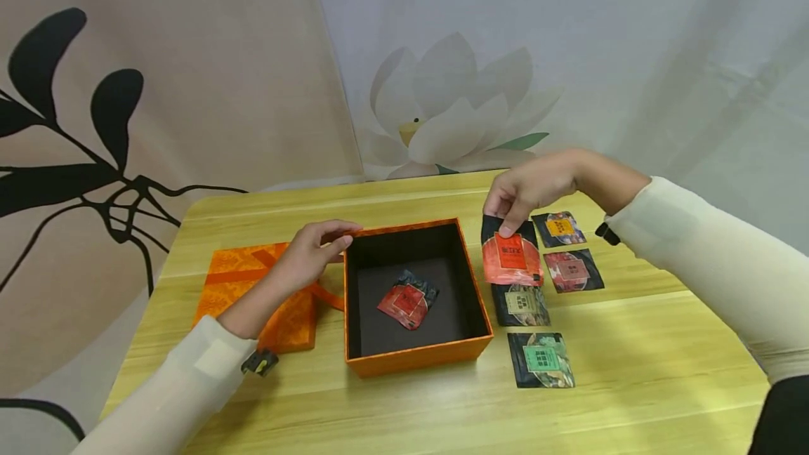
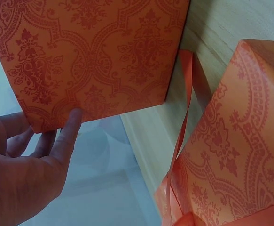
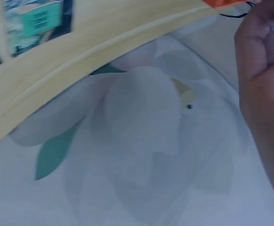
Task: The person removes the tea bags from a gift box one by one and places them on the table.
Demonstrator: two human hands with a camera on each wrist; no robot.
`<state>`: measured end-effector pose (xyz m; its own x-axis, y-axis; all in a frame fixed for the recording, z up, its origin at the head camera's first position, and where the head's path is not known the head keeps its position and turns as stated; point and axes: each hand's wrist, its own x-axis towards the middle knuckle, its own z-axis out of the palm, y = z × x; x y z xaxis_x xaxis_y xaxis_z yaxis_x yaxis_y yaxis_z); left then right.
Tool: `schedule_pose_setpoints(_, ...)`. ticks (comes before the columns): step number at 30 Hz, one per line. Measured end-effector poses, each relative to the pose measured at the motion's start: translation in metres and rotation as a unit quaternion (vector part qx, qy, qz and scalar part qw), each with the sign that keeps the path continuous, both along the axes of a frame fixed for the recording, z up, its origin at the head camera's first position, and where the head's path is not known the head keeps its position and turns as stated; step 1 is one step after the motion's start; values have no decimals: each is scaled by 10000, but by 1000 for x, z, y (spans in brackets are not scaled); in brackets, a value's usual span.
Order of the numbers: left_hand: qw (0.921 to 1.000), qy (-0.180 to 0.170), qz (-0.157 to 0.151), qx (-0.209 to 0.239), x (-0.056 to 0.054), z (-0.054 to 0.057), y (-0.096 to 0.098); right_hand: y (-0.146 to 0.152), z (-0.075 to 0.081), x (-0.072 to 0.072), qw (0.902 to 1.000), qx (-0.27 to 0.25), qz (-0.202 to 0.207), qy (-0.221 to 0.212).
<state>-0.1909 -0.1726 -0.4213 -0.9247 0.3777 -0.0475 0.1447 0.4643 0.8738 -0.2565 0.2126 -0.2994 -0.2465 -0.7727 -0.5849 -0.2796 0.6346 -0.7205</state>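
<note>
My left hand grips the back left corner of an open orange box; in the left wrist view, its thumb lies against the patterned outer wall. A dark sachet with a red label lies on the box's black floor. Right of the box, my right hand pinches the dark top of a red sachet between thumb and fingers. This sachet hangs over the upper part of a sachet with a pale label. In the right wrist view, the right hand shows at the right edge; the sachet is hidden there.
Around the right hand's sachet lie a yellow-labelled sachet, a pink-labelled sachet and, nearer the front, a green-labelled sachet. An orange lid with ribbon lies left of the box on the wooden table. A printed curtain hangs behind.
</note>
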Motion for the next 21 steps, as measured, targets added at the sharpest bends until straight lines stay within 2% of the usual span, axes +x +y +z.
schedule_pose_setpoints(7,10000,19,-12,13,1,0,0,30,-14,4,9991,286,-263,-174)
schedule_pose_setpoints(14,10000,27,-20,-43,1,0,2,54,-31,5,9978,323,-358,-444)
schedule_pose_setpoints(21,10000,35,-8,-56,1,-1,1,73,-58,7,9956,661,-373,-540)
